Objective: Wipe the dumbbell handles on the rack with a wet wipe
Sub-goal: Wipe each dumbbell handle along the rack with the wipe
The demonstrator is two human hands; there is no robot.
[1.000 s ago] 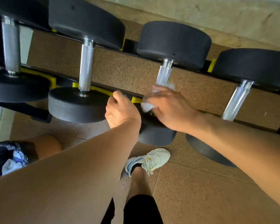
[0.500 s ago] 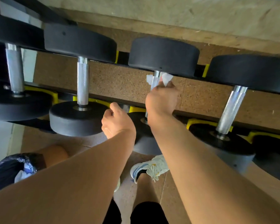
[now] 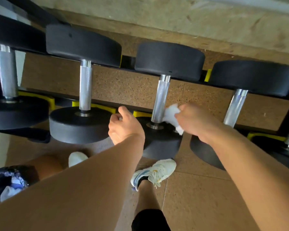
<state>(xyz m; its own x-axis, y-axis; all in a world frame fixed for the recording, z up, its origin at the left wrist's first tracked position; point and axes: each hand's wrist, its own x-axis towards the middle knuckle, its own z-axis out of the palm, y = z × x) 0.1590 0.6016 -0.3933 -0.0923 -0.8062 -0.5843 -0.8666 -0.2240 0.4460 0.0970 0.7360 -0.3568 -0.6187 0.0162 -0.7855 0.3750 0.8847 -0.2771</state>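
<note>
Down from the handle's [image 3: 161,99] top we have slid our right hand [image 3: 196,121], pinching the wipe [image 3: 172,116] against its lower end; our left hand [image 3: 123,126], loosely curled, holds nothing by the rack [image 3: 140,93].

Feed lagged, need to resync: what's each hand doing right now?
Left hand: loosely curled, holding nothing, open.
Right hand: grip closed on the wet wipe, beside the dumbbell handle.

Five dumbbells [image 3: 83,77] on one rack [image 3: 140,107]; one wet wipe [image 3: 173,116]; two hands [image 3: 123,125]; two white sneakers [image 3: 154,172]; one dark bag [image 3: 10,182].
</note>
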